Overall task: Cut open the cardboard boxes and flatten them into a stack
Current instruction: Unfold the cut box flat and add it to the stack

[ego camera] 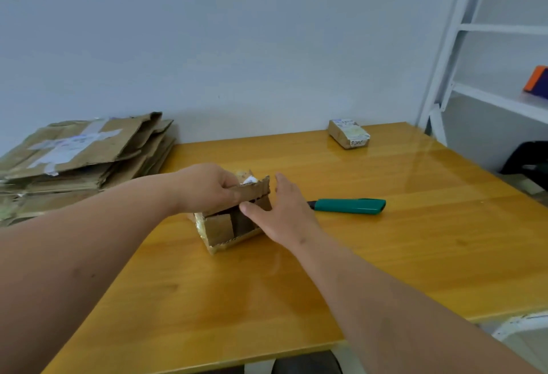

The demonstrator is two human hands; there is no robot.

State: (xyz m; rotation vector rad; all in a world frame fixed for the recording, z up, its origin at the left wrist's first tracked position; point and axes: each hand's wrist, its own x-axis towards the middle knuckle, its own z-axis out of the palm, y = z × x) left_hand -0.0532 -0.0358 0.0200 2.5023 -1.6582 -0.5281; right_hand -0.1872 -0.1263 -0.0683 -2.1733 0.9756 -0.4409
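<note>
- Two hands are on one small cardboard box (228, 225), which sits near the middle of the yellow table (385, 255), straight ahead of you and within easy reach of both arms.
- Your left hand (207, 187) pinches the raised top flap (255, 191) from the left, thumb in front and fingers curled over its edge.
- Your right hand (281, 210) lies flat and spread against the box's right side, fingers straight, thumb across the open mouth; it holds nothing.
- Its near face is already open, so you can see the inner flaps; it looks cut and not yet flattened.
- What the next move depends on: the box's long axis runs from near-left to far-right, between your two hands, so collapsing it probably means pressing across that line.
- Just right of your right hand lies the green utility knife (350, 206), its length roughly left to right, dark tip toward the box. That hand is clearly the nearer one to it.
- To the far left, well apart from the box, rests the stack of flattened cardboard (83, 160); your left arm is on that side.
- One more small taped box (349, 133) waits at the table's far edge, unopened as far as can be seen.
</note>
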